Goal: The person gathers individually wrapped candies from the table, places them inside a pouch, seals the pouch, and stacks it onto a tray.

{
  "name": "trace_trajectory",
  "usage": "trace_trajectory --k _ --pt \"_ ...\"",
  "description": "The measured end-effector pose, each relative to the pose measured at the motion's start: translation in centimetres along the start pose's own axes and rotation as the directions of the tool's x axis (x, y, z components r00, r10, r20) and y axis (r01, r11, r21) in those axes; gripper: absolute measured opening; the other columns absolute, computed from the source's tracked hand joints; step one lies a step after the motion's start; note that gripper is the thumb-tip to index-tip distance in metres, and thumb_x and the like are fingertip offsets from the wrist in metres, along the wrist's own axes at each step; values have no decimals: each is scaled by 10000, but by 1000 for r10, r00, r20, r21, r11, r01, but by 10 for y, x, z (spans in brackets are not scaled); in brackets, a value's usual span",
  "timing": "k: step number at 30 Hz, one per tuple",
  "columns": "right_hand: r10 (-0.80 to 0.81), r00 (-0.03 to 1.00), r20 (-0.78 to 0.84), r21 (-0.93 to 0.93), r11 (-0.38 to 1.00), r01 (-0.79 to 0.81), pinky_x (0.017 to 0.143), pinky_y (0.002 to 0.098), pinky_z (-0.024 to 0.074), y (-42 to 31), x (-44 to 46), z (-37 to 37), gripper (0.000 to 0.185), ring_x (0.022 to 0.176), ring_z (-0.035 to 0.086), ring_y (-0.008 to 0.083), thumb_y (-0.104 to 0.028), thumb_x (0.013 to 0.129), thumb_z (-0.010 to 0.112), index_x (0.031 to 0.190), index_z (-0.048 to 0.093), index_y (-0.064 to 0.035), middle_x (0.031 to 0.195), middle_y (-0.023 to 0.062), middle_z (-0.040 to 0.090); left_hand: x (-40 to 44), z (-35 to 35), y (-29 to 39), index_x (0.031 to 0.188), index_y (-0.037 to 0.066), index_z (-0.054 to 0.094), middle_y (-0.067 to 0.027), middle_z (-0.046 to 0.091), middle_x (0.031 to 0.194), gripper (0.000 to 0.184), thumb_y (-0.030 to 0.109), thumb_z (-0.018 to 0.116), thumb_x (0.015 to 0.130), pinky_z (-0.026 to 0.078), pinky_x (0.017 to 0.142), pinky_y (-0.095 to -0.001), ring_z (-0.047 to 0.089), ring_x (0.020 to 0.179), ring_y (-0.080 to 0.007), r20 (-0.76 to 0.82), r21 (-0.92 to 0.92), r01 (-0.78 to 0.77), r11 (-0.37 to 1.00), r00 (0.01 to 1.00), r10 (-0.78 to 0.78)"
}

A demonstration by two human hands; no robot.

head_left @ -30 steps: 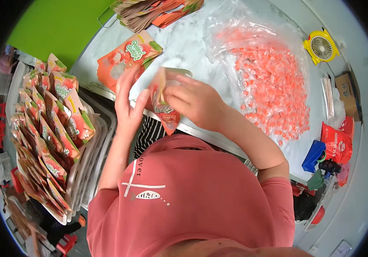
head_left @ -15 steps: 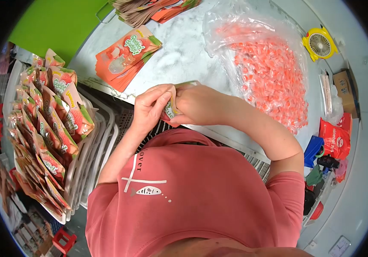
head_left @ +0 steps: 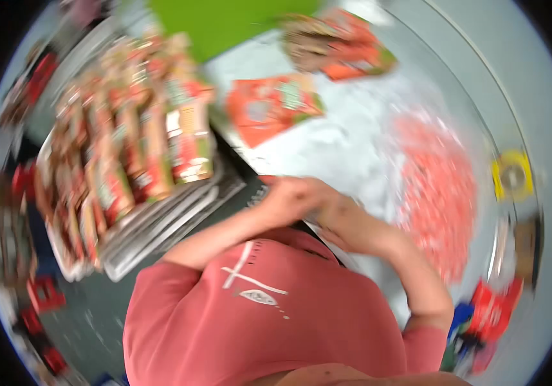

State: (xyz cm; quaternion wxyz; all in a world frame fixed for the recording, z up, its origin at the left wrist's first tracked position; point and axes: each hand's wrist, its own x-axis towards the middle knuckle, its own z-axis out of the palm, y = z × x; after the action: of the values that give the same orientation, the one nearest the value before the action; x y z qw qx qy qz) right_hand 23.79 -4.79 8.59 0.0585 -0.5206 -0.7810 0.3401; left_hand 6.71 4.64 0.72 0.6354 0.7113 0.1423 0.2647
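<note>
My left hand (head_left: 289,198) and my right hand (head_left: 348,225) are together at the table's near edge, in front of my chest. Their fingers are curled in around a printed candy pouch that is almost wholly hidden; only a reddish edge (head_left: 267,179) shows by the left hand. Blur hides the finger details. Beyond my hands lies a stack of flat orange pouches (head_left: 266,106) on the white table (head_left: 347,141). To the right, a clear plastic bag holds many wrapped pink-red candies (head_left: 437,199).
At my left, a stacked white crate (head_left: 118,264) is packed with filled pouches (head_left: 118,141). More flat pouches (head_left: 343,48) lie at the far side. A yellow fan (head_left: 513,175), a cardboard box (head_left: 527,248) and a red bag (head_left: 495,309) line the right.
My view has swung left, so the crate now stands nearer the middle and the table appears turned. My hands stay together, and the pouch between them has become mostly hidden.
</note>
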Motion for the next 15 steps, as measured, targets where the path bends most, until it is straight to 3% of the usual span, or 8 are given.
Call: trace_trajectory --k 1,2,6,7,9,10,13,15 --pt "-62 997 -50 106 992 67 870 453 484 0 0 8 265 1035 582 405 -203 926 616 1036 582 35 1063 251 612 2 8 -5 1043 -34 696 -133 722 1014 154 46 612 943 538 852 -338 692 945 -235 -15 67 -197 978 980 199" --pt "-111 989 -93 220 967 129 855 448 472 1 -1 14 201 990 581 362 -178 954 598 1029 583 8 1019 223 600 3 11 -4 1053 -16 702 -137 725 982 162 65 623 937 543 829 -340 702 912 -241 14 38 -196 980 981 195" --pt "72 996 -43 113 991 -67 771 420 490 -7 -7 14 211 845 616 345 -170 901 687 995 654 16 883 204 641 2 2 2 1051 -2 714 -126 726 974 177 116 647 936 543 815 -338 703 904 -228 4 172 -232 957 972 235" --pt "31 999 -24 97 995 -29 771 420 490 -16 -10 9 211 845 616 345 -170 901 687 995 654 16 883 204 641 -2 -1 -1 1052 0 716 -121 727 975 184 131 653 938 541 814 -336 703 905 -226 18 170 -232 958 972 232" --pt "228 968 -102 258 946 -196 776 418 495 -33 -19 2 205 847 624 352 -160 883 702 987 671 14 873 206 648 -13 -2 -5 1061 -1 714 -122 726 979 190 134 650 943 541 814 -333 701 909 -226 -16 109 -175 978 984 178" --pt "219 970 -103 249 950 -188 776 418 495 -33 -21 4 205 847 624 352 -160 883 702 987 671 14 873 206 648 -15 -1 -7 1070 -3 712 -123 726 983 196 137 647 948 540 813 -331 700 913 -225 -8 24 -120 993 993 120" --pt "170 971 -170 166 976 -142 792 463 496 -24 -20 21 213 914 618 410 -135 878 677 1010 627 24 959 222 642 -22 1 -9 1081 -13 706 -132 725 991 213 149 637 962 536 817 -324 697 923 -223 -3 9 -194 981 981 194" --pt "-96 982 -165 51 993 106 781 451 497 -14 -10 32 191 893 614 408 -128 874 674 976 628 27 950 220 640 -24 6 -9 1085 -22 701 -136 724 1004 218 145 635 963 533 824 -321 695 925 -223 34 -7 -160 987 987 160"
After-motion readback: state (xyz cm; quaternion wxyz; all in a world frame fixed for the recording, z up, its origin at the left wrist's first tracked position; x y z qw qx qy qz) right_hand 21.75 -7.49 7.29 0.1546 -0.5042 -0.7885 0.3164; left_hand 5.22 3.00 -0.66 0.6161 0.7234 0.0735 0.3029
